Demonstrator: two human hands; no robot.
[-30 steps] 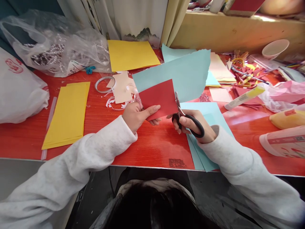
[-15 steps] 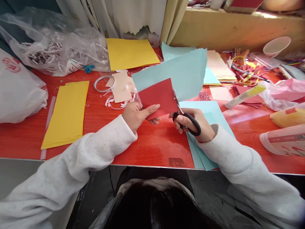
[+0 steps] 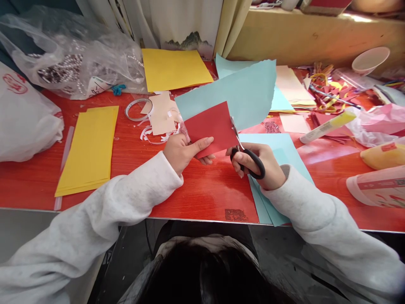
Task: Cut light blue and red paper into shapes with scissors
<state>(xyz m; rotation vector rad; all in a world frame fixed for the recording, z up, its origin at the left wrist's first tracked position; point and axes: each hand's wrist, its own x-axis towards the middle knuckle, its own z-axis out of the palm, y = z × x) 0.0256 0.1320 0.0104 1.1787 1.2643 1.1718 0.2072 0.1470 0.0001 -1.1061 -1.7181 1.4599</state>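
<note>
My left hand [image 3: 186,153] pinches a red sheet of paper [image 3: 209,128], thumb on top and fingers beneath. A larger light blue sheet [image 3: 234,93] with a ragged right edge lies behind the red one and sticks out above it; whether my hand also grips it I cannot tell. In my right hand [image 3: 262,164] is a pair of scissors [image 3: 257,162] with black handles, fingers through the loops. Its blades are at the red sheet's right edge, partly hidden by the paper.
Yellow sheets [image 3: 90,152] lie at left, near a tape roll [image 3: 127,110] and paper scraps. More blue sheets [image 3: 278,145] are under my right wrist. A marker [image 3: 327,128], a paper cup [image 3: 370,61] and a pink-and-white container [image 3: 376,185] stand or lie at right. Plastic bags [image 3: 28,118] fill the left.
The scissors' handles look slightly closer together. Both sheets and hands stay in nearly the same place, with only a small shift of the whole view.
</note>
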